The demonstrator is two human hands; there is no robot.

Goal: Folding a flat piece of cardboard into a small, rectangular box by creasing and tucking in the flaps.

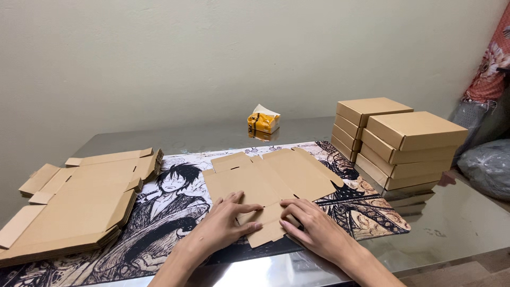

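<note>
cardboard blank, flat and unfolded, lies mid-mat on the printed desk mat. left hand is spread open, palm pressing the near flap; right hand has fingers curled over the near edge, pinching that flap. looks light, stiff along panels, bends easy at the creases, so best held by flap edges. stack of flat blanks sits left, folded boxes far right, yellow packet at the back by the wall.
</note>
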